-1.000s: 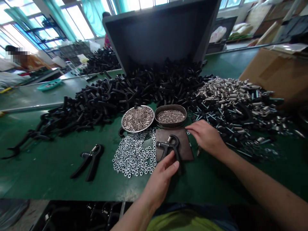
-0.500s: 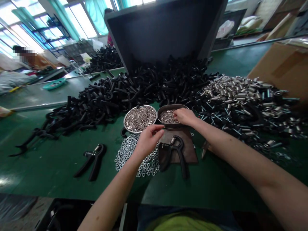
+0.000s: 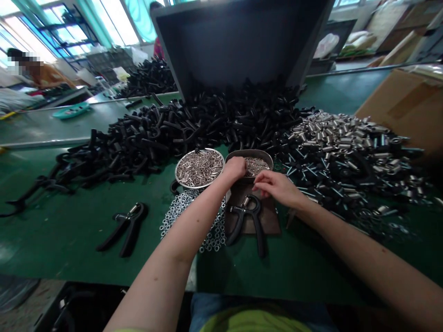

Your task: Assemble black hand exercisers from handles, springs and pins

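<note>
My left hand [image 3: 236,168] reaches over the left rim of a dark oval tin [image 3: 238,180] holding small metal parts [image 3: 256,166]. Its fingers are curled and mostly hidden at the parts. Just off the tin's front right side is my right hand [image 3: 277,187], fingertips drawn together; anything pinched there is too small to make out. Below the hands, a black hand grip exerciser [image 3: 258,226] with a spring lies across a brown pad [image 3: 272,223]. A second hand grip exerciser [image 3: 129,230] lies to the left. Under my left forearm spread loose nuts [image 3: 176,210].
A round dish [image 3: 199,168] of metal pins stands left of the tin. Black handles [image 3: 138,138] heap behind, spilling from a tipped grey crate [image 3: 242,46]. Springs [image 3: 339,133] and bolts pile at right, near a cardboard box [image 3: 401,99]. A person [image 3: 41,74] is at far left.
My left hand has moved forward and right, to the tin. My right hand has come out of the tin, back toward me and slightly right. The view has shifted slightly.
</note>
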`<state>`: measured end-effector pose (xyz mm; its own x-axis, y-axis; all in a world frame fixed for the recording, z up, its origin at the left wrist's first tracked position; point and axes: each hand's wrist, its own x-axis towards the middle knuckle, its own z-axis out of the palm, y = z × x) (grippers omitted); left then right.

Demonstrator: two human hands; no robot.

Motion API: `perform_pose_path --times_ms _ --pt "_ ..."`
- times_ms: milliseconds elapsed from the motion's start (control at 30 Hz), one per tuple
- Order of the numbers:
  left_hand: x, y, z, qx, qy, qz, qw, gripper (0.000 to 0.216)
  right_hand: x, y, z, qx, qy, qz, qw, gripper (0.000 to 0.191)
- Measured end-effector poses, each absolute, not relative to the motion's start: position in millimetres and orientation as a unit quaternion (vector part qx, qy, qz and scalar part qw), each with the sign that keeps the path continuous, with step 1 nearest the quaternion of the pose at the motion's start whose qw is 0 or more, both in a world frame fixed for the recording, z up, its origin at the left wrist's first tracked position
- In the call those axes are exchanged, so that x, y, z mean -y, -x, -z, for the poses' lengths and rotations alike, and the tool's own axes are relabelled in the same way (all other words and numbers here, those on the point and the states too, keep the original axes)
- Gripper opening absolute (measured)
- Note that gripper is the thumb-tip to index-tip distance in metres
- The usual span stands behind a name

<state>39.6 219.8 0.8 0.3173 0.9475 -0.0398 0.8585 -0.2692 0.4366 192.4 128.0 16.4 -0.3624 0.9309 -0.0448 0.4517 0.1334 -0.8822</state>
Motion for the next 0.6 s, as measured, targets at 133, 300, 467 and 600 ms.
perform_pose_path --times_ms 133,300,467,600 --pt "-215.6 -32.8 -3.3 -0.583 -0.765 -0.174 0.212 0.007 -123.6 -187.7 -7.0 0.734 0.493 -0.406 0.231 0.008" --pt "-200.2 -22.8 -12.7 -0.583 -0.721 -0.255 0.275 0.01 -127.1 -183.8 0.4 0.785 0.483 -0.32 0.219 0.005" --pt "-174.8 -6.3 -18.4 -0.54 -0.631 -0.35 0.433 0.012 -127.8 -184.4 1.7 0.802 0.473 -0.3 0.208 0.006" --pt "-152.7 8.3 -18.6 -0.487 -0.505 -0.431 0.567 0.018 -126.4 -182.0 -2.9 0.819 0.467 -0.277 0.184 0.007"
